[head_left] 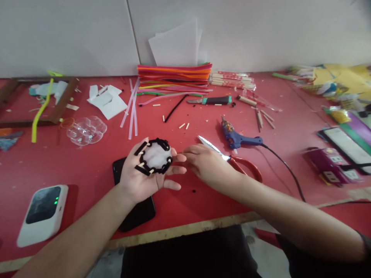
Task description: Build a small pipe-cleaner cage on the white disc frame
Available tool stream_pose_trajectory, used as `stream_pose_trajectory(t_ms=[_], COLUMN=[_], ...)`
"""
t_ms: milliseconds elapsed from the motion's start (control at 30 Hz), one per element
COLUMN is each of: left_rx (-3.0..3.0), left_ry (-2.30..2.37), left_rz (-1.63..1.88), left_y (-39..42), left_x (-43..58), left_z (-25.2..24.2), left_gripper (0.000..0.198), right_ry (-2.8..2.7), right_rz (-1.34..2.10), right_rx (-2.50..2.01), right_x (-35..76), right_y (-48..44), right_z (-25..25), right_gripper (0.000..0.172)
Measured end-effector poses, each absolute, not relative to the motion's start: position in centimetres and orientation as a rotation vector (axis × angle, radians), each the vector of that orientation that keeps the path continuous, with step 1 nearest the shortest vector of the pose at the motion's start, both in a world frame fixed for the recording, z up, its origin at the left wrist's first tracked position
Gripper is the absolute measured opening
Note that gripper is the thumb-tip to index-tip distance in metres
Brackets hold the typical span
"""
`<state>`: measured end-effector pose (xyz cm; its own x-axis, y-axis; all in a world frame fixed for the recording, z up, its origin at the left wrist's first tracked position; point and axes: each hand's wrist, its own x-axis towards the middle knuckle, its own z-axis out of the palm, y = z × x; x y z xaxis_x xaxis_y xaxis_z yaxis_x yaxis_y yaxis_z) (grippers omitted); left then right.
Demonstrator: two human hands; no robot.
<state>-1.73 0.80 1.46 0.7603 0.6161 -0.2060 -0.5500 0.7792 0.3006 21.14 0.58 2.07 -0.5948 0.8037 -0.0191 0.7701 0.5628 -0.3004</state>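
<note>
On my upturned left hand (136, 177) rests a small round craft piece (157, 156), with a whitish centre, a black fuzzy rim and short pale sticks poking through it. The thumb lies along its left edge, and the other fingers reach out to the right beneath it. My right hand (204, 162) is just to the right, palm down, its fingers drawn together near the left fingertips. Whatever its fingertips pinch, if anything, is too small to make out. Red-handled scissors (246, 166) lie partly behind the right hand and wrist, blades pointing up and left.
A blue glue gun (239, 138) with a cord lies right of centre. Behind are a utility knife (216, 100), coloured pipe cleaners (174, 73) and clear glue sticks (132, 112). A black phone (142, 216) lies under the left hand; a white device (43, 214) sits left.
</note>
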Motion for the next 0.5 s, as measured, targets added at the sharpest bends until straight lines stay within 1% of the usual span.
stream_pose_trajectory(t_ms=[133, 267, 400, 500], left_rx=[0.201, 0.125, 0.028, -0.003], left_ry=[0.335, 0.431, 0.547, 0.610], left_rz=[0.685, 0.818, 0.926, 0.944], left_y=[0.9, 1.0, 1.3, 1.4], left_x=[-1.9, -2.2, -2.1, -1.9], left_z=[1.8, 2.3, 3.1, 3.5], left_gripper=[0.046, 0.045, 0.058, 0.065], right_ry=[-2.660, -2.477, -2.444, -2.466], right_rz=[0.440, 0.402, 0.417, 0.480], right_rx=[-1.316, -1.312, -1.310, -1.245], right_x=[21.7, 24.0, 25.0, 24.5], right_y=[1.4, -0.1, -2.6, -4.5], right_z=[1.4, 1.2, 1.2, 1.7], right_gripper=[0.026, 0.031, 0.036, 0.043])
